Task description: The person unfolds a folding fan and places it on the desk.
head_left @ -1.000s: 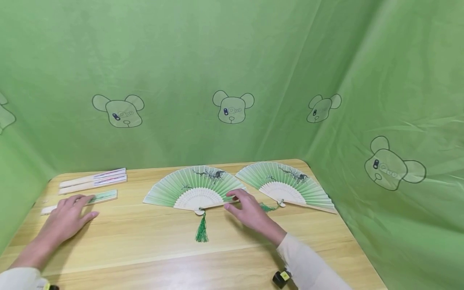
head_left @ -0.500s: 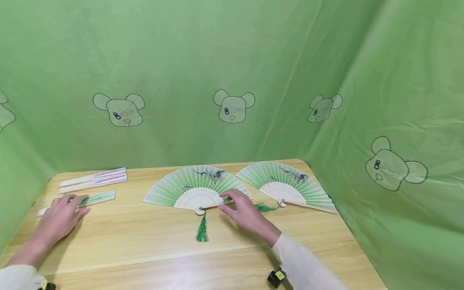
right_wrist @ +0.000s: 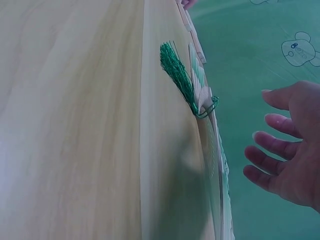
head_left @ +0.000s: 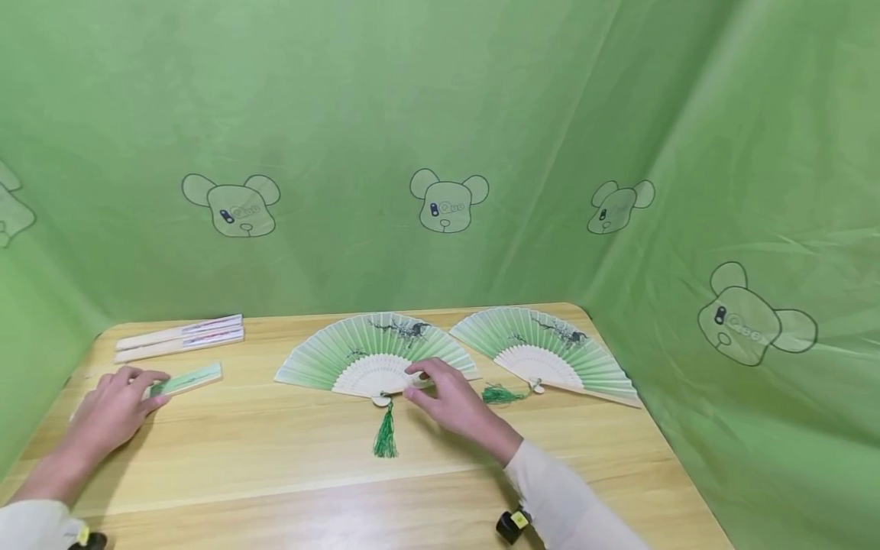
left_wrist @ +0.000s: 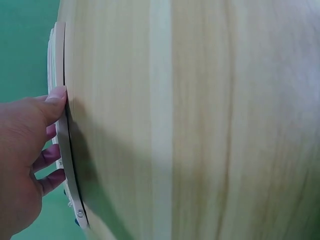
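Observation:
At the table's left, my left hand [head_left: 113, 409] grips a folded fan with a green printed end [head_left: 189, 378]. The hand covers most of its pale sticks. In the left wrist view the thumb lies on one side of this folded fan [left_wrist: 60, 65] and the fingers on the other. My right hand [head_left: 454, 401] hovers over the right part of a spread green fan [head_left: 330, 351] with a dark branch print. In the right wrist view its fingers [right_wrist: 270, 145] are apart and hold nothing. A green tassel [head_left: 385, 434] hangs from that fan's pivot toward the table front.
A second spread green fan [head_left: 543, 347] lies at the right, its tassel [head_left: 500, 394] pointing left. Two folded fans [head_left: 180, 338] with purplish ends lie at the back left. Green curtain walls [head_left: 330, 153] with bear-head prints stand behind and beside the wooden table [head_left: 289, 473].
My left hand has shifted left, and the folded green fan with it, its printed end now tilted up slightly more. My right hand has drifted left over the middle fan.

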`<action>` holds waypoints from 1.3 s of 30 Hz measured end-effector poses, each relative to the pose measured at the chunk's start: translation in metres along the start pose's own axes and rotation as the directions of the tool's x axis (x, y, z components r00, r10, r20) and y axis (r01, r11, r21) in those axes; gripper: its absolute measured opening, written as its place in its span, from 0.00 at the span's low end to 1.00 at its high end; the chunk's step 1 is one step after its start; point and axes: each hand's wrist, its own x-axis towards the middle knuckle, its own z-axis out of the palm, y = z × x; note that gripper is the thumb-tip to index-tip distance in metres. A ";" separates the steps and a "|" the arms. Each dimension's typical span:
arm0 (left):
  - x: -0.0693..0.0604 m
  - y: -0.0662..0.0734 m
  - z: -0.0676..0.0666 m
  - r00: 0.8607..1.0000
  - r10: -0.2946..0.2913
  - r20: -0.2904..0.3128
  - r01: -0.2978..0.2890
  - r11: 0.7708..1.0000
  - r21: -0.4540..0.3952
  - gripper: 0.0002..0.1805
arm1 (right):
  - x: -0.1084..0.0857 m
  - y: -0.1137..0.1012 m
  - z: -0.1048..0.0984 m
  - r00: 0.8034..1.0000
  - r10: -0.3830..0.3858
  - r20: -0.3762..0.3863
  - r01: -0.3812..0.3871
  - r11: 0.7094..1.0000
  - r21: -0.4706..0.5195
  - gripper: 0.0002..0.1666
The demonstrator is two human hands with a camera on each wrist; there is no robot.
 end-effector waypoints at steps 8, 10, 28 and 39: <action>-0.002 0.005 -0.004 0.997 -0.010 0.080 0.013 0.999 -0.036 0.23 | 0.006 -0.001 0.005 1.000 -0.013 0.014 0.013 1.000 0.000 0.26; -0.002 0.007 -0.005 0.996 -0.011 0.084 0.014 0.999 -0.035 0.22 | 0.007 -0.002 0.006 1.000 -0.015 0.021 0.015 1.000 0.004 0.26; -0.006 0.024 -0.004 0.988 -0.010 0.151 0.015 0.999 -0.034 0.21 | 0.011 -0.009 0.014 0.999 -0.017 0.047 0.016 0.999 0.031 0.25; -0.013 0.039 -0.006 0.990 -0.020 0.142 0.024 0.999 -0.030 0.21 | 0.016 -0.017 0.019 0.998 -0.023 0.057 0.021 0.999 0.041 0.24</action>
